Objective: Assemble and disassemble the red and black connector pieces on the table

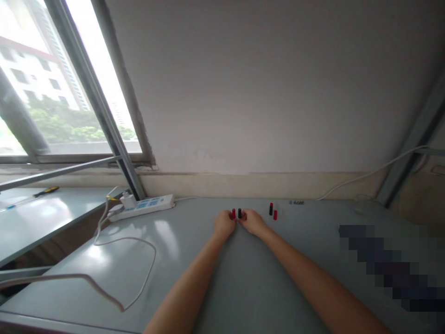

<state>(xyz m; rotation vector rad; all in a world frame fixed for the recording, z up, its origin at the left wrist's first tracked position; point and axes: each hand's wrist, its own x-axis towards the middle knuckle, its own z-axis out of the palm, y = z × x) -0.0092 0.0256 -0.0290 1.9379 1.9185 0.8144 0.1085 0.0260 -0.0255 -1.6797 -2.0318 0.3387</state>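
Note:
Near the back of the grey table, my left hand (225, 223) is closed on a small red cylinder (233, 213). Close beside it, my right hand (252, 222) pinches a small black cylinder (239, 213). The two pieces stand side by side with a narrow gap between them. To the right of my right hand are another black cylinder (271, 210) with a bit of red at its top, and a red cylinder (275, 215). Their exact kind is too small to make out.
Several small dark metallic pieces (296, 202) lie in a row by the wall. A white power strip (146, 207) with plugs sits at the back left, its cable (155, 253) looping over the table. On the left table (41, 222) lies a yellow-and-black screwdriver (47, 191).

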